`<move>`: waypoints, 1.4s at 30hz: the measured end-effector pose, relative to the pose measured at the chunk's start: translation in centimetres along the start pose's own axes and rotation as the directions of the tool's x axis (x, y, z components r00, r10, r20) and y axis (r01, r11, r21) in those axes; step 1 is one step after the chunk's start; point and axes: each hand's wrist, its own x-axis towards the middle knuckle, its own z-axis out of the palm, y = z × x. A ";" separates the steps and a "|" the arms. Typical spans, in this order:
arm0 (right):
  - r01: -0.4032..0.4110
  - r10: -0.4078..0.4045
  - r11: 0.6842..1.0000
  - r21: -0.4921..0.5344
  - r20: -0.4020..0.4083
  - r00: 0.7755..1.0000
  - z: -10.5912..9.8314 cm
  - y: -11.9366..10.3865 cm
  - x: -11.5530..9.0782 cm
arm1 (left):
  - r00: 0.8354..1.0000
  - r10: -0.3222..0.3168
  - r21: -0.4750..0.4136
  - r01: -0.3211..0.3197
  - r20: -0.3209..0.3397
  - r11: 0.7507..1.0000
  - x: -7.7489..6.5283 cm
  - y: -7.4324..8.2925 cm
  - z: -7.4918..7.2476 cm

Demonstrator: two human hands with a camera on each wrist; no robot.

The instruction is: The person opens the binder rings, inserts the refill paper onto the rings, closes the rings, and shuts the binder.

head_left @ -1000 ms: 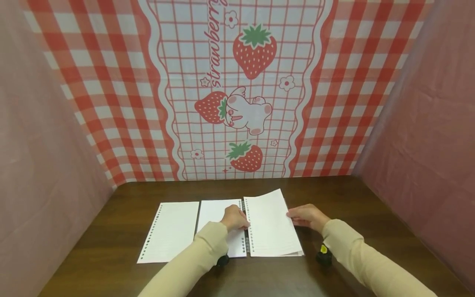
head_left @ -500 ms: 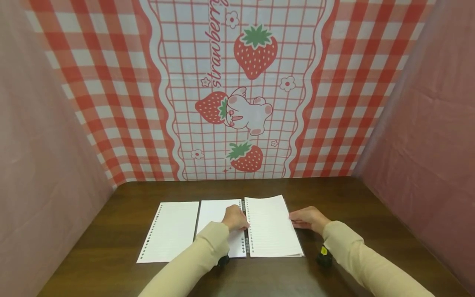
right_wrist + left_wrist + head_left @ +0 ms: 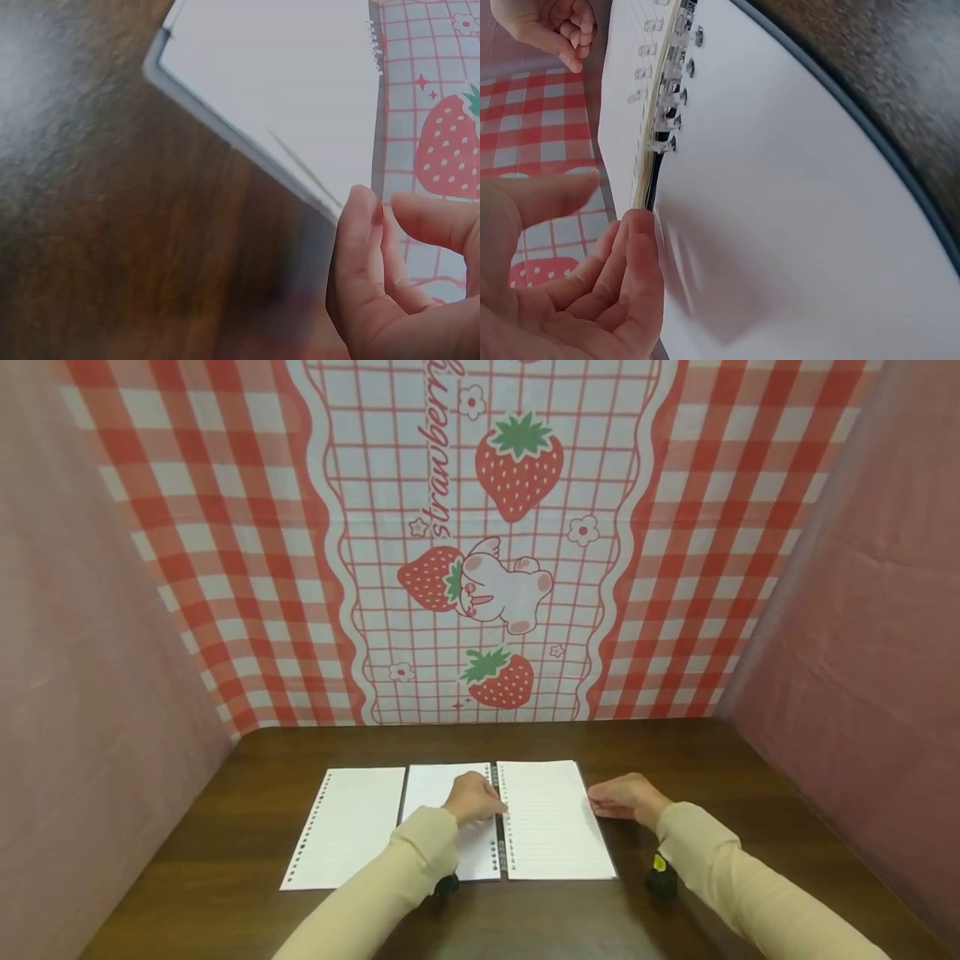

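Observation:
A loose-leaf ring notebook lies spread on the table. Its right-hand stack of ruled pages [image 3: 558,822] is flat, and its left side shows a plain white page [image 3: 477,856]. Clear binder rings [image 3: 667,97] run between them. My left hand [image 3: 474,797] reaches over the left page; its fingertips touch the punched edge of the right stack, the thumb standing apart in the left wrist view. At the stack's outer edge, my right hand [image 3: 632,797] touches the paper with its fingertips, its thumb apart in the right wrist view.
Left of the notebook lies more ruled paper [image 3: 341,831] with punched holes along its left edge. Behind the brown table [image 3: 225,852] hangs a red-checked strawberry cloth [image 3: 517,560]. Pink cloth [image 3: 862,635] borders both sides.
The top sheets on the right stack, raised at their far corner and uneven at the near one earlier, have settled flat and even. Both hands stay at the stack's edges with only slight shifts.

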 end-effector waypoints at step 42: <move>-0.048 0.041 0.999 0.010 0.364 0.930 18.0 -8.4 1.4 | 0.909 -0.401 -0.007 0.403 -0.115 0.915 -7.1 -9.6 -16.2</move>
